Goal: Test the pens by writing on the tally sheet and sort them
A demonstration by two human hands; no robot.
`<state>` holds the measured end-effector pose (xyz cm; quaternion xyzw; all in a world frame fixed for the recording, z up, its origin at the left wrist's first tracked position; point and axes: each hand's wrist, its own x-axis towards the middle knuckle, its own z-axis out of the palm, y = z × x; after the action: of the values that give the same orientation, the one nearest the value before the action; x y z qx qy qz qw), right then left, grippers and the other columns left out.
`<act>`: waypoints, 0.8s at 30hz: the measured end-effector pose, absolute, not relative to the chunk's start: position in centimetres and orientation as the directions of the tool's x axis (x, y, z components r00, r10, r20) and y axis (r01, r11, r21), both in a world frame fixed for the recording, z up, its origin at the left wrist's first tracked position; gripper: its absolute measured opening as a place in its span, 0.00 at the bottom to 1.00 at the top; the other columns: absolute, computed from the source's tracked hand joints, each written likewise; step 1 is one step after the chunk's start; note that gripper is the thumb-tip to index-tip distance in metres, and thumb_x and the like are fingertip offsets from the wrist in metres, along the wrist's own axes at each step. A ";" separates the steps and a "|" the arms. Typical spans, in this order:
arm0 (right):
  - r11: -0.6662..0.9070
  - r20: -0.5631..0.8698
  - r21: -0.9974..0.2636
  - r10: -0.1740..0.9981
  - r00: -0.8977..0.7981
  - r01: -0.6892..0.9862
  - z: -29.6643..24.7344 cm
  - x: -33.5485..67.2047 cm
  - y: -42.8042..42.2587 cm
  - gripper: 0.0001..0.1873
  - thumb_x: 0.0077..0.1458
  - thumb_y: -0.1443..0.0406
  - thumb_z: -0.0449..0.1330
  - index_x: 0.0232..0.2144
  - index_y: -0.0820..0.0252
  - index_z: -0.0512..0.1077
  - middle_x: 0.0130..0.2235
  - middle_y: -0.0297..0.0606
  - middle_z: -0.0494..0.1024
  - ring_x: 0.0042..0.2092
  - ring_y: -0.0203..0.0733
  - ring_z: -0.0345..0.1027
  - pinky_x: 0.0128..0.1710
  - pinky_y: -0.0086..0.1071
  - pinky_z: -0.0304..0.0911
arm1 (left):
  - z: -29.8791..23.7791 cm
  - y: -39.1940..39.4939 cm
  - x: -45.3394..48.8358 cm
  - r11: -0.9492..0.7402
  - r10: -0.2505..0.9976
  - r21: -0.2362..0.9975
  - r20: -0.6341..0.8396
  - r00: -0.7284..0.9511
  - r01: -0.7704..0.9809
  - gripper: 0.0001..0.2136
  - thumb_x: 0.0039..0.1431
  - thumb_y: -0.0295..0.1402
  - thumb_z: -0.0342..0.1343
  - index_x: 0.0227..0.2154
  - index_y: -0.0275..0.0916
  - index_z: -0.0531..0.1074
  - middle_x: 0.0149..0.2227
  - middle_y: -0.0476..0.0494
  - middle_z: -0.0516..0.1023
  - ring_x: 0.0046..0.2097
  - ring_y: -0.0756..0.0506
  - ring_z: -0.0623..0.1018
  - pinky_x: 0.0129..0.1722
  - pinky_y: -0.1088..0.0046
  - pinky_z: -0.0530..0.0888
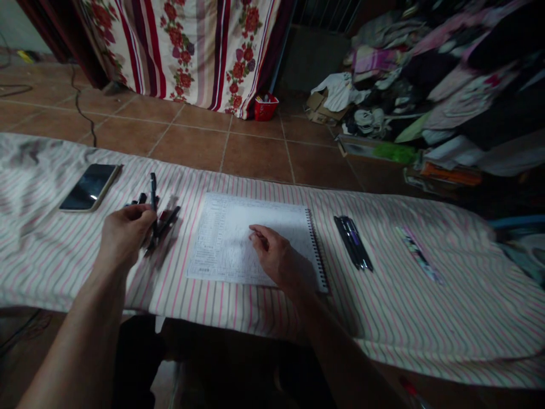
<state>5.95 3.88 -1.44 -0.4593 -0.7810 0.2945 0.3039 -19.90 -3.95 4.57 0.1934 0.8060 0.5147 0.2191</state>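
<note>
My left hand [125, 230] is closed on a dark pen [153, 187], held nearly upright between thumb and fingers. Several other dark pens [169, 220] lie on the cloth just under and beside that hand, partly hidden by it. My right hand [275, 255] hovers over or rests on a spiral notebook [238, 218]; which of the two I cannot tell. Its fingers are loosely bent, the index finger reaching forward, with nothing seen in them. Print and faint writing cover the notebook's open page, and its black spiral runs along the right side.
Right of the notebook lies a row of dark pens [354, 244], then a pastel patterned pen [419, 255]. A phone [90, 187] lies at the left on the striped cloth [255, 312]. Beyond are a tiled floor, a floral curtain [183, 51], a red basket [266, 108] and heaped clothes [447, 85].
</note>
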 end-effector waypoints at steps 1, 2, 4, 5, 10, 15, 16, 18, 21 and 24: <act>0.403 0.205 -0.739 0.898 -0.390 0.540 -1.4 5.9 3.9 0.13 0.55 0.66 0.53 0.41 0.56 0.73 0.40 0.41 0.79 0.40 0.42 0.74 0.43 0.37 0.69 | 4.4 -3.5 -19.4 0.280 0.580 0.958 -0.214 -0.786 -0.055 0.09 0.40 0.33 0.57 0.26 0.35 0.71 0.18 0.53 0.66 0.20 0.53 0.65 0.20 0.78 0.60; 0.399 0.201 -0.740 0.899 -0.388 0.541 -1.3 5.9 3.9 0.13 0.55 0.66 0.53 0.41 0.56 0.73 0.40 0.41 0.80 0.40 0.41 0.74 0.42 0.37 0.69 | 4.3 -3.2 -18.8 0.204 0.644 0.969 -0.242 -0.725 -0.142 0.07 0.39 0.32 0.58 0.23 0.35 0.69 0.17 0.55 0.62 0.18 0.56 0.61 0.18 0.80 0.57; 0.387 0.187 -0.748 0.903 -0.388 0.539 -1.1 6.0 3.8 0.13 0.55 0.66 0.53 0.41 0.56 0.73 0.40 0.41 0.80 0.40 0.41 0.74 0.43 0.37 0.69 | 4.1 -2.6 -17.7 0.130 0.749 0.956 -0.267 -0.606 -0.262 0.07 0.36 0.30 0.60 0.18 0.36 0.66 0.16 0.56 0.61 0.18 0.57 0.59 0.17 0.82 0.56; 0.380 0.180 -0.755 0.904 -0.388 0.535 -1.1 6.0 3.8 0.13 0.55 0.65 0.52 0.41 0.56 0.73 0.40 0.41 0.80 0.39 0.41 0.74 0.42 0.36 0.69 | 4.0 -2.4 -17.0 0.115 0.777 0.952 -0.265 -0.572 -0.285 0.07 0.36 0.30 0.60 0.18 0.36 0.66 0.16 0.56 0.62 0.18 0.57 0.59 0.17 0.82 0.55; 0.351 0.172 -0.803 0.910 -0.378 0.481 -1.0 6.0 3.8 0.12 0.55 0.66 0.53 0.40 0.56 0.73 0.36 0.39 0.80 0.37 0.40 0.75 0.41 0.35 0.69 | 3.7 -1.4 -14.3 0.135 0.860 0.928 -0.284 -0.425 -0.348 0.07 0.40 0.30 0.59 0.18 0.37 0.64 0.16 0.54 0.62 0.16 0.57 0.59 0.14 0.81 0.50; 0.237 0.108 -0.904 0.932 -0.347 0.356 -0.8 6.0 3.8 0.13 0.55 0.64 0.52 0.41 0.58 0.72 0.33 0.38 0.80 0.32 0.37 0.74 0.32 0.31 0.69 | 3.0 -0.3 -11.9 0.055 0.910 0.906 -0.219 -0.352 -0.421 0.10 0.41 0.29 0.59 0.18 0.37 0.62 0.18 0.53 0.65 0.17 0.57 0.61 0.14 0.81 0.53; 0.188 0.078 -0.929 0.941 -0.328 0.317 -0.7 6.1 3.9 0.13 0.54 0.63 0.52 0.41 0.58 0.72 0.32 0.38 0.80 0.30 0.37 0.73 0.28 0.29 0.68 | 2.9 -0.2 -11.4 0.038 0.907 0.898 -0.216 -0.362 -0.439 0.10 0.40 0.29 0.60 0.18 0.37 0.62 0.19 0.52 0.67 0.18 0.56 0.64 0.15 0.81 0.56; 0.086 0.010 -0.967 0.954 -0.299 0.240 -0.3 6.2 4.0 0.14 0.54 0.61 0.52 0.40 0.60 0.72 0.31 0.38 0.79 0.28 0.36 0.72 0.23 0.27 0.65 | 2.8 0.1 -10.3 0.024 0.902 0.881 -0.223 -0.371 -0.472 0.08 0.38 0.27 0.62 0.21 0.36 0.66 0.21 0.51 0.69 0.22 0.54 0.70 0.16 0.81 0.60; -0.050 -0.085 -0.990 0.957 -0.278 0.130 0.3 6.7 4.2 0.15 0.51 0.61 0.54 0.39 0.62 0.72 0.30 0.39 0.79 0.27 0.35 0.71 0.21 0.25 0.63 | 2.6 0.2 -8.7 0.038 0.891 0.837 -0.275 -0.361 -0.545 0.10 0.38 0.25 0.63 0.24 0.36 0.68 0.23 0.51 0.71 0.26 0.52 0.75 0.21 0.82 0.67; -0.177 -0.171 -0.984 0.954 -0.245 0.001 1.0 7.5 4.3 0.14 0.49 0.62 0.57 0.38 0.61 0.73 0.30 0.38 0.79 0.28 0.34 0.70 0.24 0.26 0.63 | 2.6 0.2 -7.2 0.046 0.879 0.803 -0.315 -0.357 -0.594 0.11 0.39 0.23 0.63 0.26 0.35 0.67 0.22 0.52 0.72 0.27 0.51 0.77 0.25 0.82 0.72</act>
<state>7.45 4.30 1.00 -0.4716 -0.5064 0.6049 0.3940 -7.23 0.23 2.55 0.1509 0.4738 0.6738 0.5465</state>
